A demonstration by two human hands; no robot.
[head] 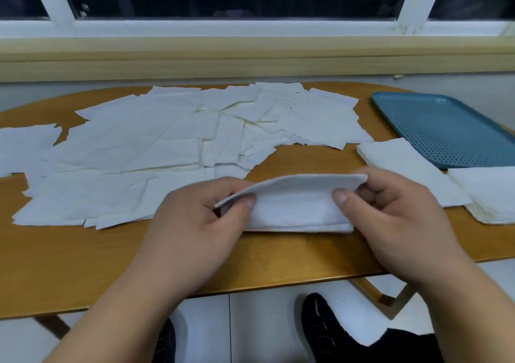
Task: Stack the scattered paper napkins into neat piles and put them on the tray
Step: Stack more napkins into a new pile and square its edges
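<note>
One napkin stack (pixel 298 209) in the pinch of left hand (pixel 192 231) and right hand (pixel 390 217); two neat piles (pixel 407 167) (pixel 490 192), one tray (pixel 446 128).

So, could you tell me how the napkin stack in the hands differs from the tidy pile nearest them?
The held stack is pinched at both ends by the left hand and right hand; the pile lies untouched. The held stack bows upward on top; the pile lies flat. Both are white napkins, neither on the tray.
</note>
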